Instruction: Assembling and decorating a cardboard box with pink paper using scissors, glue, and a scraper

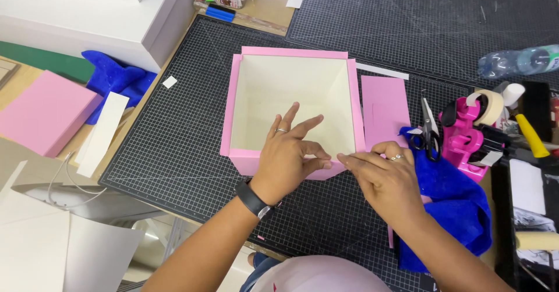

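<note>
Pink box [291,108], open side up, sits on the black gridded cutting mat [174,152] in the middle of the worktop. It is nearly square, so no long axis stands out; its walls run roughly parallel to the mat's grid lines, and its cream inside faces the camera. Pink paper wraps the outer walls and folds over the rims.

Left hand [290,158] rests over the near wall, its fingers [291,117] spread and reaching into the box, thumb and forefinger pinching the pink paper at the near rim. Right hand [387,175] is at the near right corner, fingers pressed together and pinching the same paper edge, the two hands' tips almost touching.

Just right of the box lies a pink paper sheet [384,108], then scissors [430,130] on a blue cloth [454,204] and a pink tape dispenser [466,140]. Left of the box the mat is bare up to its edge, where a white strip [103,132] and a pink board [43,120] lie.
</note>
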